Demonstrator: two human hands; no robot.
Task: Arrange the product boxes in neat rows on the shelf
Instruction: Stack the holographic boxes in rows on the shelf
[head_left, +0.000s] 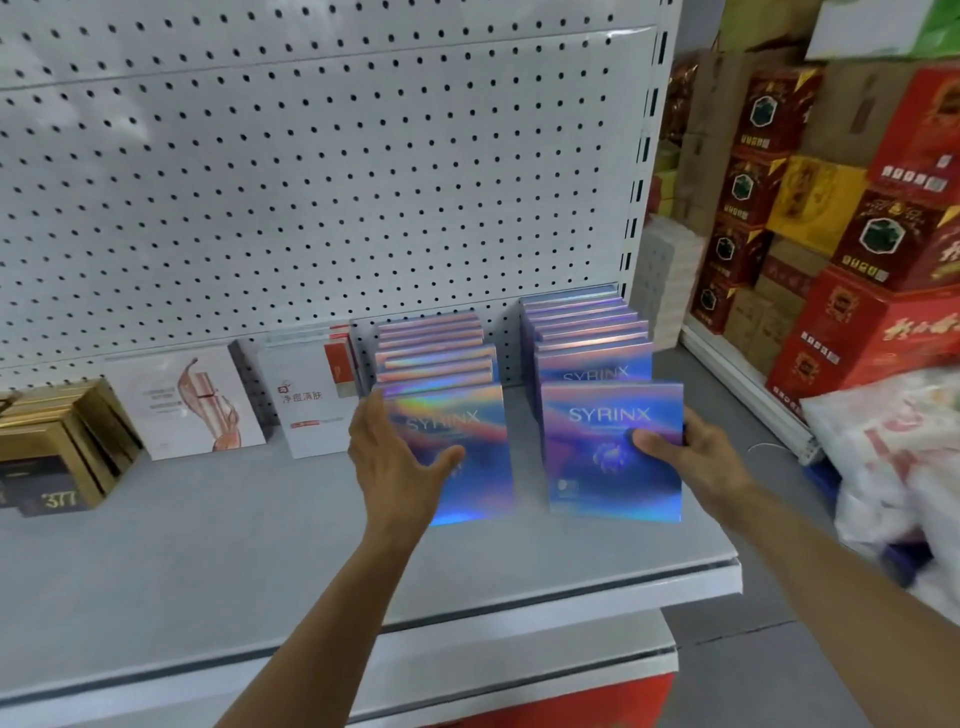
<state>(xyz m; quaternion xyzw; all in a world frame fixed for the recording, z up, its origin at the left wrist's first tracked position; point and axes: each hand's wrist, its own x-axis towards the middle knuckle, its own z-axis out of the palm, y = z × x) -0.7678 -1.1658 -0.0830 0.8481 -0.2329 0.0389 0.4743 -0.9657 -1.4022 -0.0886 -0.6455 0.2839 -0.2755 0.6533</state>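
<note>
On grey shop shelf (260, 545) under white pegboard (311, 182): two rows of holographic blue cardboard boxes, front right box (597, 467) pinched by right hand (691, 452), front left box (483, 467) steadied by open-fingered left hand (395, 457); rows seemingly nearly straight, fronts left to align.

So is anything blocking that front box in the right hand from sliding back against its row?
Nothing visible does. The right hand pinches the front box at its right edge, and between it and the right row behind there is only a bare strip of shelf. The left hand rests on the neighbouring row's front box.
</note>
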